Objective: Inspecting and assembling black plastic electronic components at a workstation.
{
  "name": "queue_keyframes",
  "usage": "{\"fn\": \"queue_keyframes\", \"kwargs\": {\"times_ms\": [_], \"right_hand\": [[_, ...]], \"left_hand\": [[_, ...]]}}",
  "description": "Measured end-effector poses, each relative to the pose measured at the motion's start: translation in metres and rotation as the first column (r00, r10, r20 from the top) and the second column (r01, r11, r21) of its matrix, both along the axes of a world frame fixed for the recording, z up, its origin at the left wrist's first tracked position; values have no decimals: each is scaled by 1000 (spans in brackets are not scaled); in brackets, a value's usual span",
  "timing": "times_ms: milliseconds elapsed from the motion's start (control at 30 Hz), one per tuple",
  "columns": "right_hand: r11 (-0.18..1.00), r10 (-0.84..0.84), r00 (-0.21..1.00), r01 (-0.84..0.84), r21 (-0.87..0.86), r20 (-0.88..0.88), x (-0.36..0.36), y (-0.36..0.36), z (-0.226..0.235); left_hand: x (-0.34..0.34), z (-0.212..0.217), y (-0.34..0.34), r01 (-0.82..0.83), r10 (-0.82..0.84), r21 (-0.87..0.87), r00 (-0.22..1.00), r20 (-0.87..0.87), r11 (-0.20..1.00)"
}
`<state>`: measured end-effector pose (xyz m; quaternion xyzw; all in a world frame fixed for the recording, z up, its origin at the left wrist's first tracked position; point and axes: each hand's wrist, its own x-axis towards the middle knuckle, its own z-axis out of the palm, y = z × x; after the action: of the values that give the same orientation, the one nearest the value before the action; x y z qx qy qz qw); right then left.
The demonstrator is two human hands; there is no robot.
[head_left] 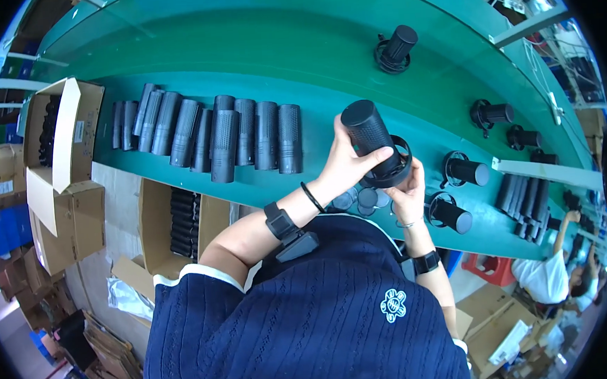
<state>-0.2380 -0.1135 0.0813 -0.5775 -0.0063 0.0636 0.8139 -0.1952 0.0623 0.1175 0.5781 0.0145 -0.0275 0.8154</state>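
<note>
My left hand (347, 160) is wrapped around a black cylindrical microphone (366, 126) with a dimpled, grille-like side, held tilted above the green bench. A black ring-shaped mount (390, 175) surrounds its lower end. My right hand (409, 191) grips this ring from the right and below, with its fingers partly hidden behind it. Under my hands, near the bench's front edge, lie several round grey pieces (367, 199), partly covered. To the right lie microphones with ring mounts on them, the nearest one (451, 215) close to my right wrist.
A row of loose black microphones (224, 146) lies on the green bench (254, 60) at left. Another mounted microphone (398, 48) stands at the back. More cylinders (523, 200) lie at right. Open cartons (68, 197) stand at left. A co-worker (548, 275) sits at far right near a red stool (490, 268).
</note>
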Motion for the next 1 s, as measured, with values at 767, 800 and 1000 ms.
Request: {"fn": "queue_keyframes", "kwargs": {"times_ms": [767, 800, 1000], "right_hand": [[402, 177, 980, 13, -916, 92, 32, 29, 30], [409, 190, 976, 25, -912, 111, 31, 28, 28], [396, 228, 971, -23, -918, 73, 32, 29, 29]], "left_hand": [[5, -61, 19, 310, -111, 281, 826, -553, 908], [3, -60, 17, 280, -101, 283, 851, -515, 917], [-2, -78, 13, 147, -113, 16, 822, -559, 989]]}}
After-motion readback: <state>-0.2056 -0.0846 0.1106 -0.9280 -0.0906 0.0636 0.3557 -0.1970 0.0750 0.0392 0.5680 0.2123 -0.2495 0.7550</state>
